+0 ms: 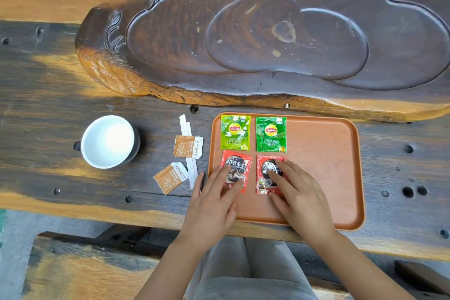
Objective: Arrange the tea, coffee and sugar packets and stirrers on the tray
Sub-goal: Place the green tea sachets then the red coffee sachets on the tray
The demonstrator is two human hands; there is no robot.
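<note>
An orange-brown tray (328,165) lies on the wooden table. Two green Lipton tea packets (235,132) (271,134) sit side by side at its far left. Below them lie two red Nescafe coffee packets (239,163) (262,178). My left hand (214,204) rests flat with fingertips on the left coffee packet. My right hand (299,192) presses its fingers on the right coffee packet. Left of the tray, on the table, lie two orange sugar packets (188,146) (170,177) and white wrapped stirrers (188,148).
A white-lined cup (108,141) stands on the table further left. A large carved dark wooden tea board (267,31) fills the far side. The right half of the tray holds nothing. My grey-trousered legs show below the table edge.
</note>
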